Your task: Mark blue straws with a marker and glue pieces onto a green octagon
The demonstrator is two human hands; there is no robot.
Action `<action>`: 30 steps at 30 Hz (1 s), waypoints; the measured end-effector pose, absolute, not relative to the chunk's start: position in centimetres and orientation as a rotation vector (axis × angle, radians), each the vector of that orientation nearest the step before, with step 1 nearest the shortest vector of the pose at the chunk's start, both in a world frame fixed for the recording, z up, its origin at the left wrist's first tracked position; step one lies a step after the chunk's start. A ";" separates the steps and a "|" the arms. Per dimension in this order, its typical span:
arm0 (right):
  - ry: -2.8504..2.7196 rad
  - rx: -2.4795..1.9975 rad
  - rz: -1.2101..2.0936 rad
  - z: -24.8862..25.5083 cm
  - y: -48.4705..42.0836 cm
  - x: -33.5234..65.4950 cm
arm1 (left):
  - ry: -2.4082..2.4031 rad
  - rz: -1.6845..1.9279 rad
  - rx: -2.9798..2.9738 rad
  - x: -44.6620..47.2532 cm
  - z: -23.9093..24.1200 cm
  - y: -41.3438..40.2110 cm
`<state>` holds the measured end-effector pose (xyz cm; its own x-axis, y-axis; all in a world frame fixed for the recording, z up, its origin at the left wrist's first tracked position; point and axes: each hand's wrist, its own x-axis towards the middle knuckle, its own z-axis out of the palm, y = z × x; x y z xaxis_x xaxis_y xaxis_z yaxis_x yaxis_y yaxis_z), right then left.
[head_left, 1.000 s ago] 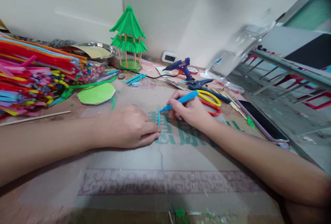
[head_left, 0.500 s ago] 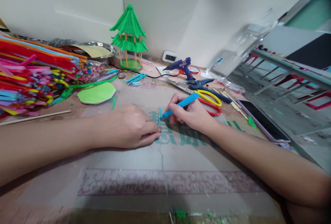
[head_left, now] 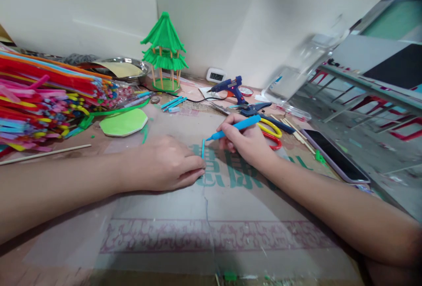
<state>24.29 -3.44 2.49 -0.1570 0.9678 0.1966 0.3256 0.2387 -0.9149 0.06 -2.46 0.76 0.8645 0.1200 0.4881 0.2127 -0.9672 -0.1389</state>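
Note:
My left hand [head_left: 168,163] rests on the plastic-covered board and pinches the lower end of a small blue stick [head_left: 203,147], which points away from me. In my right hand [head_left: 242,138] is a blue marker [head_left: 237,126], its tip just right of the stick's upper end; I cannot tell whether they touch. More blue sticks [head_left: 174,103] lie a little farther back. Beyond them stands a small green pavilion model [head_left: 165,53] with a tiered roof and thin wooden posts. A light green octagonal piece [head_left: 124,123] lies behind my left forearm.
Bundles of colourful pipe cleaners [head_left: 42,101] fill the left side. A glue gun [head_left: 231,87], pliers [head_left: 255,109] and scissors with red and yellow handles [head_left: 271,128] lie behind my right hand. A phone [head_left: 334,154] is at the right edge; a digital clock [head_left: 216,75] stands by the wall.
My right hand has shifted slightly right and back, drawing the marker tip up toward the stick's far end. My left hand keeps its pinch in place.

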 end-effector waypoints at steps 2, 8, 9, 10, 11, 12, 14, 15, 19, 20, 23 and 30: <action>-1.573 -1.246 0.867 2.4 -3.0 24.3 | -0.321 -0.780 -2.853 0.0 0.7 -2.3; -1.513 -1.277 0.896 2.5 -2.4 24.4 | -0.832 -0.821 -3.052 0.2 1.2 -1.5; -1.485 -1.264 0.910 2.5 -2.4 24.5 | -0.882 -0.751 -3.111 0.2 1.3 -1.4; -1.457 -1.250 0.930 2.4 -2.3 24.6 | -0.920 -0.673 -3.167 0.3 1.4 -1.3; -1.429 -1.242 0.949 2.4 -2.3 24.6 | -0.946 -0.607 -3.211 0.4 1.4 -1.3; -1.407 -1.242 0.968 2.4 -2.2 24.7 | -0.971 -0.545 -3.242 0.5 1.5 -1.4; -1.379 -1.244 0.992 2.3 -2.0 24.8 | -0.986 -0.483 -3.256 0.6 1.5 -1.6; -1.371 -1.239 0.998 2.2 -1.9 24.9 | -0.981 -0.483 -3.252 0.6 1.4 -1.7; -1.359 -1.205 0.985 2.1 -1.7 25.0 | -0.911 -0.599 -3.252 0.8 1.1 -2.1; -1.356 -1.199 0.973 2.2 -1.7 25.0 | -0.896 -0.627 -3.252 0.8 1.1 -2.1; -1.348 -1.204 0.939 2.3 -1.7 25.1 | -0.878 -0.654 -3.210 0.6 1.6 -1.3; -1.349 -1.188 0.980 2.1 -1.6 25.2 | -1.094 -0.709 -2.919 -1.9 3.1 5.4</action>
<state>25.22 -1.63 2.09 0.0326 0.9830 0.1805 0.1323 0.1747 -0.9757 -1.90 5.39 3.15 0.6673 0.6369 0.3860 0.6124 -0.7642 0.2023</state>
